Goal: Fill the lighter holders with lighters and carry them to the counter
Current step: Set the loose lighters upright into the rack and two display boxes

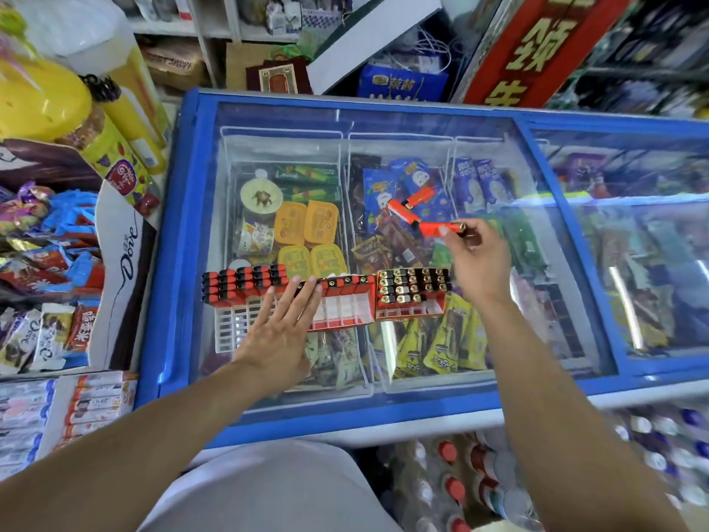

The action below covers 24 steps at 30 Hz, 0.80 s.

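Three lighter holders stand in a row on the glass lid of a blue chest freezer (184, 240). The left white holder (230, 328) carries black-topped red lighters in its far rows. The middle red-and-white holder (347, 307) has one far row filled. The right holder (412, 291) is mostly full of gold-topped lighters. My left hand (282, 328) lies flat with straight fingers across the left and middle holders. My right hand (474, 259) pinches one orange lighter (435, 229) above the glass. Two loose orange lighters (408, 207) lie on the lid just beyond it.
Under the glass are baskets of ice creams and frozen snacks. A Dove chocolate display box (122, 270) and yellow jars (42, 97) crowd the left side. Bottled drinks (452, 489) stand on the floor below the freezer. A red sign (533, 48) leans behind it.
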Each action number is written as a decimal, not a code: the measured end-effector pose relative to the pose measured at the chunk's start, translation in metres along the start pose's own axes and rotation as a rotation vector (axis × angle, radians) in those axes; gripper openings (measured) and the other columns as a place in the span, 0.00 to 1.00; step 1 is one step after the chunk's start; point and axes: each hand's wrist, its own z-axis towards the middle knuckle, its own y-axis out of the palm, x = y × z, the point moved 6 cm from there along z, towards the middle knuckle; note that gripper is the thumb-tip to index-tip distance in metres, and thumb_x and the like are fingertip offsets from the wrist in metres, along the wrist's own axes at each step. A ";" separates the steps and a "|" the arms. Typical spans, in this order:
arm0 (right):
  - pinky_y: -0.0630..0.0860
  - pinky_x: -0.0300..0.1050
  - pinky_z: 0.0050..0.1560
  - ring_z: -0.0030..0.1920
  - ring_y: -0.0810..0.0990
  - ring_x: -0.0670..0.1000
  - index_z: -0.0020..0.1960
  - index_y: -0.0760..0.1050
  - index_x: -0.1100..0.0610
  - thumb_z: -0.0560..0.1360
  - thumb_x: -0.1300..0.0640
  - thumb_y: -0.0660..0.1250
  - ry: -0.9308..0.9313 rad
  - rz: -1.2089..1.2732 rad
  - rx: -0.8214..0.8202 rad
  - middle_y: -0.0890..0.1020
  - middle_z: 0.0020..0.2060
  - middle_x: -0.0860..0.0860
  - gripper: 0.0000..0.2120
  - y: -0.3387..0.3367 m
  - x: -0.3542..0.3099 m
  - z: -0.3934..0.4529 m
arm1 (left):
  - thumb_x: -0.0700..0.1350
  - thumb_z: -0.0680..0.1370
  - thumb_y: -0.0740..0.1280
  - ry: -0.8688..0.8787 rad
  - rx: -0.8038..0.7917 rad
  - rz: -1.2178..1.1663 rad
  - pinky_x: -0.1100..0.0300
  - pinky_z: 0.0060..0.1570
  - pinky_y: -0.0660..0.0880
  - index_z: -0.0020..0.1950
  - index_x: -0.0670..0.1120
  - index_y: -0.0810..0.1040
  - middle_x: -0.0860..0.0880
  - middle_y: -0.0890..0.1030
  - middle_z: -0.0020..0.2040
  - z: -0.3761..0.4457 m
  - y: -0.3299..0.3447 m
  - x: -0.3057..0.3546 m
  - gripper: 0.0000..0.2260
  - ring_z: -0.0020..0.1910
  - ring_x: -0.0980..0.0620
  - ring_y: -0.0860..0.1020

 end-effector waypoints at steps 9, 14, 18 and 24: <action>0.72 0.30 0.37 0.37 0.79 0.35 0.55 0.79 0.51 0.77 0.54 0.72 0.036 -0.079 -0.081 0.82 0.37 0.40 0.07 -0.027 0.037 -0.075 | 0.57 0.79 0.63 -0.001 -0.070 -0.005 0.40 0.76 0.32 0.73 0.46 0.18 0.47 0.20 0.75 0.000 -0.001 0.002 0.52 0.74 0.44 0.22; 0.78 0.40 0.37 0.37 0.82 0.44 0.53 0.78 0.52 0.74 0.46 0.74 0.162 -0.095 -0.036 0.83 0.37 0.45 0.13 -0.010 0.053 -0.078 | 0.56 0.78 0.65 0.001 -0.075 -0.011 0.41 0.75 0.30 0.71 0.47 0.16 0.48 0.18 0.74 -0.001 -0.003 0.001 0.53 0.73 0.45 0.21; 0.78 0.35 0.35 0.37 0.83 0.41 0.57 0.75 0.49 0.76 0.47 0.73 0.187 -0.102 -0.124 0.84 0.41 0.44 0.13 0.007 0.052 -0.085 | 0.56 0.78 0.66 0.008 -0.077 -0.017 0.41 0.75 0.30 0.69 0.48 0.14 0.49 0.18 0.73 0.000 -0.002 -0.001 0.55 0.74 0.45 0.22; 0.73 0.34 0.35 0.38 0.80 0.40 0.62 0.76 0.51 0.79 0.51 0.70 0.203 -0.114 -0.100 0.81 0.41 0.40 0.13 0.015 0.054 -0.094 | 0.56 0.78 0.65 0.009 -0.078 -0.009 0.41 0.74 0.29 0.69 0.48 0.14 0.49 0.18 0.74 0.000 -0.003 -0.001 0.54 0.74 0.45 0.22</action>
